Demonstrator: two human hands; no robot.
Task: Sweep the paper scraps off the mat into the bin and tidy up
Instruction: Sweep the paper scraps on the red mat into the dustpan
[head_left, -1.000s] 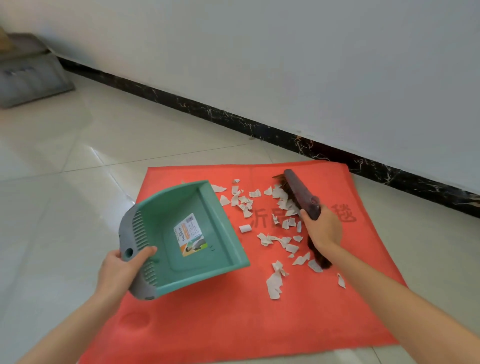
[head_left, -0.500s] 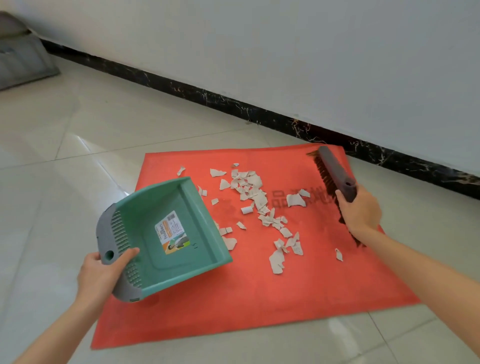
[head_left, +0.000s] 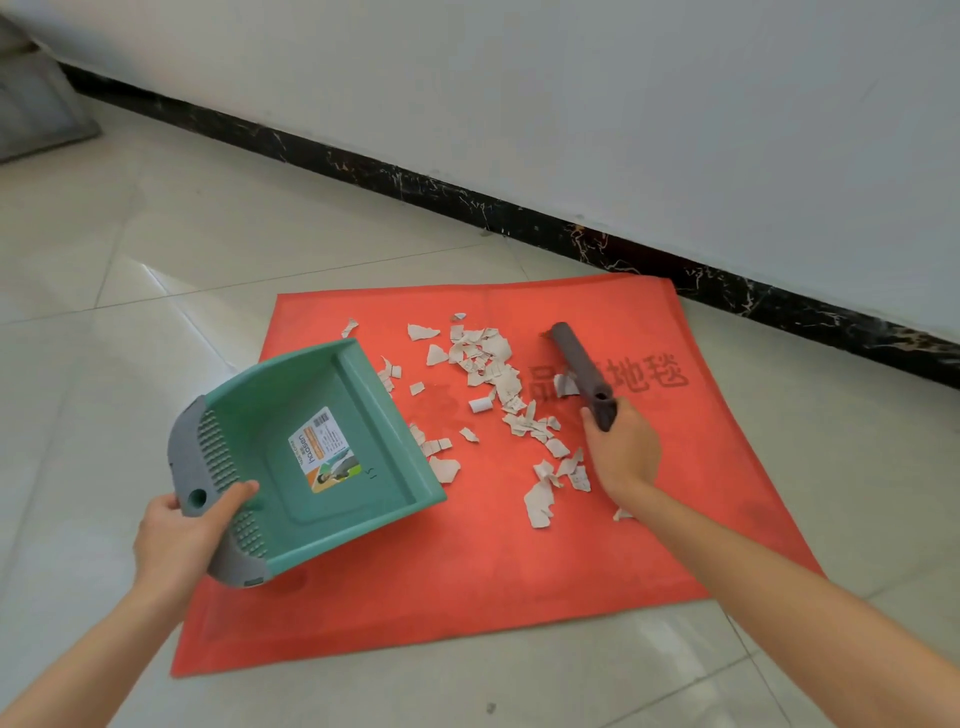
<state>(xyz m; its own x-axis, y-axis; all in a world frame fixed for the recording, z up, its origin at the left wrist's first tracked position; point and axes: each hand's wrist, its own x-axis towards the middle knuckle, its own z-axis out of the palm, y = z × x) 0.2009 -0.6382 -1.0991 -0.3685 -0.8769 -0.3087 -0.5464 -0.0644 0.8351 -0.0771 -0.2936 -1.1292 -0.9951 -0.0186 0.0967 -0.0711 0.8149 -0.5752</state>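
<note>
A red mat (head_left: 467, 587) lies on the tiled floor, strewn with several torn pale paper scraps (head_left: 493, 374) in a loose band across its middle. My left hand (head_left: 179, 535) grips the grey back edge of a green dustpan (head_left: 311, 457), whose open lip rests on the mat's left part, touching a few scraps. My right hand (head_left: 623, 449) holds the grey hand brush (head_left: 584, 374) by its handle, just right of the scraps, its head pointing away from me. One scrap (head_left: 621, 514) lies partly under my right forearm.
A white wall with a black marbled skirting (head_left: 519, 213) runs diagonally behind the mat. A grey object (head_left: 36, 114) stands on the floor at the far left. Pale glossy tiles (head_left: 156, 291) surround the mat.
The brush has swung from the mat's far right back leftward against the scraps. The dustpan has stayed at the left with only a small shift. Scraps sit more bunched toward the pan.
</note>
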